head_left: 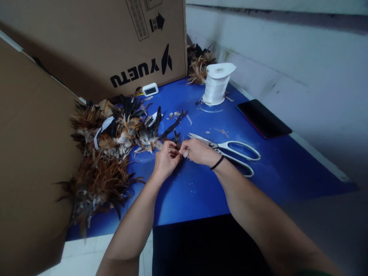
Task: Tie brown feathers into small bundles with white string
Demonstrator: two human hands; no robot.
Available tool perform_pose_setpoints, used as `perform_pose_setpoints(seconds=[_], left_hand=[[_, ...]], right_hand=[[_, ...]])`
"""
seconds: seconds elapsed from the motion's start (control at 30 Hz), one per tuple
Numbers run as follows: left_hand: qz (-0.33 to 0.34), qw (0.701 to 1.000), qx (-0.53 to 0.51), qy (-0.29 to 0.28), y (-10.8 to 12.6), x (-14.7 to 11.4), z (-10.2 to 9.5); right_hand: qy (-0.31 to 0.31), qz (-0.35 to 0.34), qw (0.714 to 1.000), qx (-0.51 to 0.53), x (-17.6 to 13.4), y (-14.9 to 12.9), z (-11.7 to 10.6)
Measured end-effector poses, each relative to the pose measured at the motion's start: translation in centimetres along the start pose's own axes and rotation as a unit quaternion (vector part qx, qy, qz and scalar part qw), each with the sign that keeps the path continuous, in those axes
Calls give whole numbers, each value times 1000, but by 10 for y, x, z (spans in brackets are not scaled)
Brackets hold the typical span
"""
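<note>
Ribbon [186, 153], a short pale end, sticks out of the right hand [199, 151], whose thumb and forefinger pinch it narrowly; the left hand [166, 161] curls its fingers close beside them, but whether they grip anything I cannot tell. Both meet just this side of a dark feather tuft [176, 137], probably so small work is steadied from two sides. Scissors [213, 145] lie partly behind the right hand, seemingly for quick reach; the ribbon spool [215, 90] stands upright farther back, perhaps to unwind freely. Feather bundles [100, 178] crowd the left of the blue, scrap-flecked tabletop [195, 201], hemmed by a cardboard box [86, 38] and a stained pale wall [276, 53]
</note>
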State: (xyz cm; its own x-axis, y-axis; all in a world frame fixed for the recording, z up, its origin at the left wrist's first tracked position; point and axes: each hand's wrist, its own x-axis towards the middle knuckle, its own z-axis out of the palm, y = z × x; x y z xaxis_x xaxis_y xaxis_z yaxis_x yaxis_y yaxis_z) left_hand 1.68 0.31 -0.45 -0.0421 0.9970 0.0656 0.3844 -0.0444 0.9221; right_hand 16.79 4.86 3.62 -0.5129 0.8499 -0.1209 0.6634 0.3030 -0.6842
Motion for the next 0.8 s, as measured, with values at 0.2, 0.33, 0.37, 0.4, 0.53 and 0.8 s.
perform_pose_setpoints(seconds=[0.2,0.33,0.37,0.4,0.53,0.8], left_hand=[[15,1000,28,-2,3,1,1],[38,999,36,9,5,0,0],[38,999,30,13,5,0,0],[33,999,17,15,6,0,0],[-29,996,-85,1,10,-1,0],[-41,985,-167,14,16,-1,-6]], right_hand=[[5,12,1000,5,0,-3,0],[3,36,996,83,2,0,4],[0,40,993,113,4,1,6],[-4,46,988,146,5,2,8],[-18,66,961,267,6,2,11],[21,25,942,335,3,1,-2]])
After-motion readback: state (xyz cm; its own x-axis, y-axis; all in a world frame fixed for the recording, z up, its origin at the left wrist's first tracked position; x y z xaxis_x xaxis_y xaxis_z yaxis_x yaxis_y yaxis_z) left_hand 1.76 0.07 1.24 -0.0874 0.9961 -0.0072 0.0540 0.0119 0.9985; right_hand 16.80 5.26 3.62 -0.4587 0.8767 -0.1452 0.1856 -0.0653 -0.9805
